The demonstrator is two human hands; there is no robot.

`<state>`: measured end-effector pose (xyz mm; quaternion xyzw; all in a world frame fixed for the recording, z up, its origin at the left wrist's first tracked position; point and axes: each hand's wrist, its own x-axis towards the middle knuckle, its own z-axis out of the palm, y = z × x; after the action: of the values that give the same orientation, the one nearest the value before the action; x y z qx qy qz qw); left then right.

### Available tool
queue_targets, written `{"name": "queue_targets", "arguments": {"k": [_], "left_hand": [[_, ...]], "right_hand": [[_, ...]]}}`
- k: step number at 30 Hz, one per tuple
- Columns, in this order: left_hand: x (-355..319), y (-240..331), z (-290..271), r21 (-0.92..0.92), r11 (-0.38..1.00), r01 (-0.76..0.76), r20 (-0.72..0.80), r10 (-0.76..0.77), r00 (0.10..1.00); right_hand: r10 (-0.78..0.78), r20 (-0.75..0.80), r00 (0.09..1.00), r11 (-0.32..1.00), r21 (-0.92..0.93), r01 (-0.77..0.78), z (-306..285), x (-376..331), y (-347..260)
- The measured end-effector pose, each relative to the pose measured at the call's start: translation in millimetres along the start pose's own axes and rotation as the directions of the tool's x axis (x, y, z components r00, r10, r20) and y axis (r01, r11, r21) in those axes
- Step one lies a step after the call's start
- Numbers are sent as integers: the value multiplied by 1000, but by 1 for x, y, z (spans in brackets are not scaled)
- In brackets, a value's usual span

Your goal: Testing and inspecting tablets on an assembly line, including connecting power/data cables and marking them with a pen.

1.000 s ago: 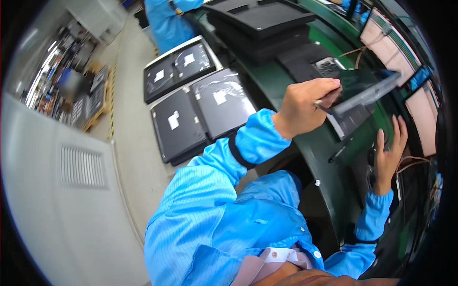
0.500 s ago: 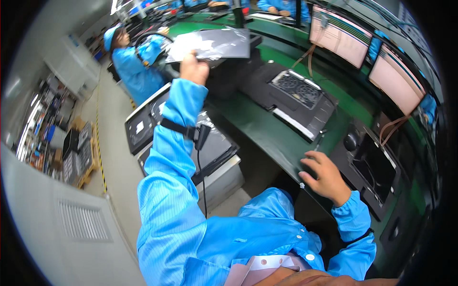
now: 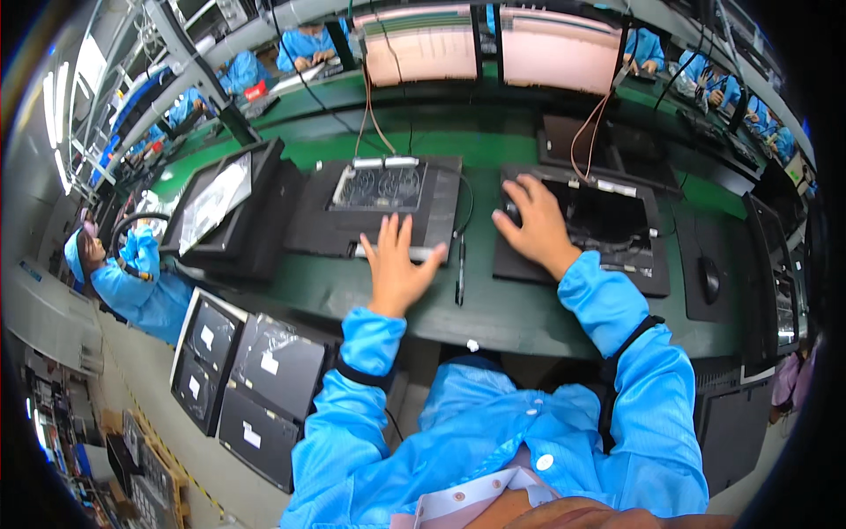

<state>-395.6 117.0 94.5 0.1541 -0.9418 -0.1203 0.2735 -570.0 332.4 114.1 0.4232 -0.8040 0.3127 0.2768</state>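
Neither hand carries anything: the left hand (image 3: 398, 269) is spread open and bare, while the right hand (image 3: 538, 225) lies opened out over a mouse (image 3: 509, 210), fingers loosely bent; whether it presses a button I cannot tell.

Under both hands runs the green workbench (image 3: 520, 309). Left of the left hand stands a stack of black frames (image 3: 273, 212). Beneath and right of the right hand is a black board (image 3: 582, 280) with a dark display (image 3: 608, 216) on it. Just beyond the left fingertips lies another black board (image 3: 308, 216) bearing a module with round fan-like forms (image 3: 377, 187); contact with its near edge is unclear. A film-covered panel (image 3: 216, 203) rests on the stack, well left of the left hand. Between the hands lies a slim black pen-like tool (image 3: 460, 273).

Judging by this layout, putting the panel aside looks done, and mouse work seems to be in hand. Both board assemblies remain on the bench; how much they still need is not shown.

Against half a second ago, the view has swung right toward the bench, the left hand no longer grips a film-covered panel, and the right hand has gone from the bench's front edge to the mouse.
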Motion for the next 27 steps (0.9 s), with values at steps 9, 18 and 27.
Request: {"name": "queue_targets", "arguments": {"k": [9,18,27], "left_hand": [[-8,-6,28,-5,1000,-20,-98,19,995],[-7,-2,23,79,993,-82,-49,87,995],[-10,-1,34,122,991,-57,32,53,998]], "right_hand": [[30,182,983,998,-65,-18,14,-6,5],[-4,130,991,999,-37,9,7,-1,7],[73,37,997,976,-209,-64,-192,-19,109]]}}
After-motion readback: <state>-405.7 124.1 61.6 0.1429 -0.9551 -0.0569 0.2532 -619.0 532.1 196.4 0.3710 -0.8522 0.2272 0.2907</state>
